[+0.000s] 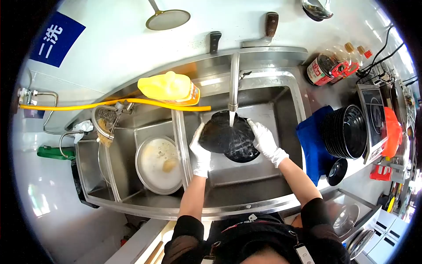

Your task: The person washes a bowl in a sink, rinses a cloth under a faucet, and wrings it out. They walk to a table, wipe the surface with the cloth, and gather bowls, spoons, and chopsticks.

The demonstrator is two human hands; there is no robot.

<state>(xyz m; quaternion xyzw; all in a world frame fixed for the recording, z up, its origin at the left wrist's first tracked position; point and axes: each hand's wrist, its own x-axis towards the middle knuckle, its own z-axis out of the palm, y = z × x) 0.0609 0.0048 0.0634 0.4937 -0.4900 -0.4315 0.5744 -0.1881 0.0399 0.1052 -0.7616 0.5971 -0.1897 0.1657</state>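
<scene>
A black bowl (217, 137) is tilted in the right-hand sink basin (246, 182), under water running from the metal tap (234, 83). My left hand (201, 147), in a white glove, grips its left edge. At its right side, my gloved right hand (265, 141) is closed on the rim, thumb toward the stream. More black dishware (242, 155) shows just below the bowl; whether it is a separate piece is hard to tell. Water streaks whiten the bowl's surface.
In the left basin stands a round metal pot (154, 187) of cloudy water with a sponge (169, 165). A yellow jug (169, 89) and yellow hose (149, 102) lie across the divider. Stacked black bowls (351, 132) stand on the right near a blue cloth (313, 136). Knives (271, 26) hang behind.
</scene>
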